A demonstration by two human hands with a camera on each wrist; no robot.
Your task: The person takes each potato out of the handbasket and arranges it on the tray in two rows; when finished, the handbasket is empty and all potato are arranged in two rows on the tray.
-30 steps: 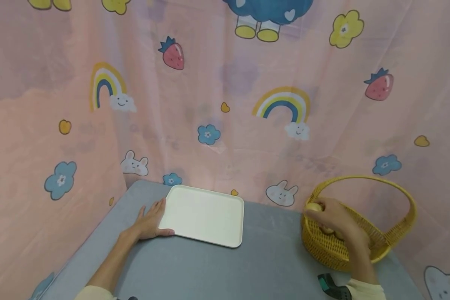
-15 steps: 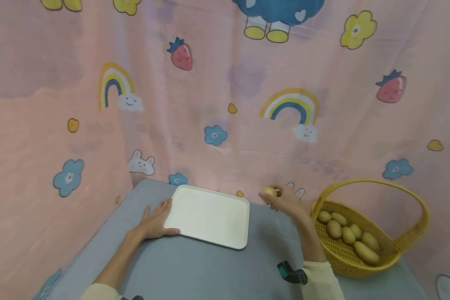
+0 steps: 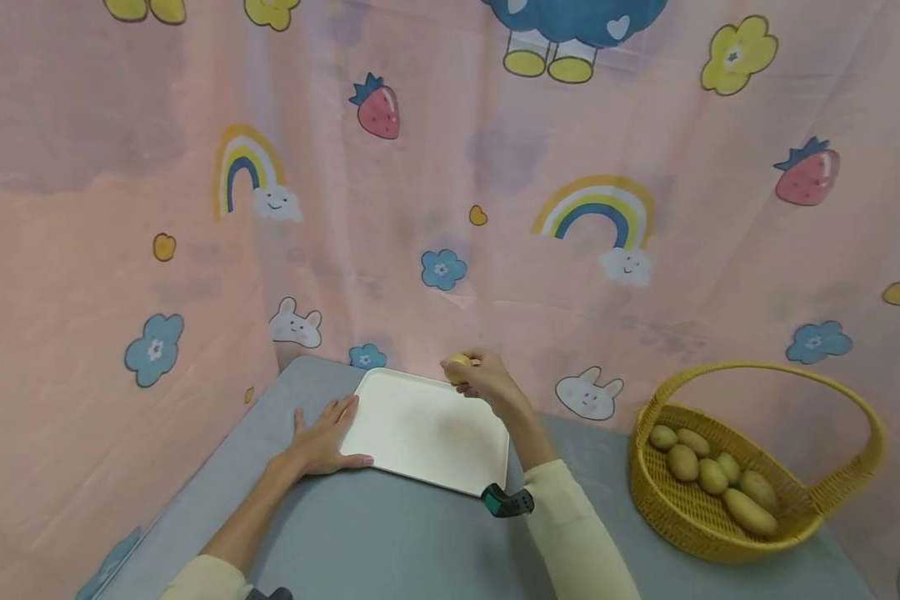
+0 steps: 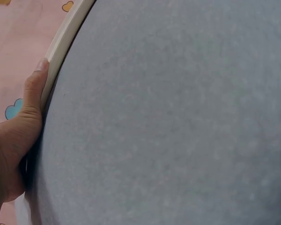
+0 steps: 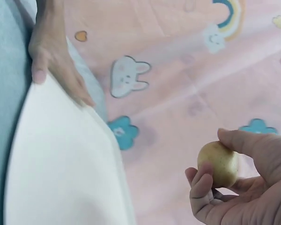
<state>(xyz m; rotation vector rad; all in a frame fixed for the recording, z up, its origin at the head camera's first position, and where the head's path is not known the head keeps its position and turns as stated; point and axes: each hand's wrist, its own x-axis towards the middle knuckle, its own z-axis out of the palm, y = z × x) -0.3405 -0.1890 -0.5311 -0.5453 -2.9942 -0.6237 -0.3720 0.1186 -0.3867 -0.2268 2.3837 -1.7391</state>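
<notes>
A white rectangular tray [image 3: 420,433] lies on the grey-blue tabletop. At its left edge my left hand [image 3: 324,442] rests with straight, spread fingers; in the left wrist view its thumb [image 4: 35,89] lies along the rim. My right hand [image 3: 491,383] pinches a small yellowish potato [image 5: 220,164] between thumb and fingertips, over the tray's far edge in the head view. Several more potatoes [image 3: 712,477] lie in a yellow wicker basket [image 3: 667,525] with a tall arched handle, off to the right.
A pink curtain [image 3: 390,183] printed with rainbows, strawberries and rabbits hangs right behind the table [image 3: 390,542]. The basket stands near the table's right side. A dark band with a green-faced device [image 3: 506,502] is on the right wrist.
My right hand has come out of the basket with a potato and moved left, past the basket's rim, to above the tray. The left hand has stayed at the tray's edge.
</notes>
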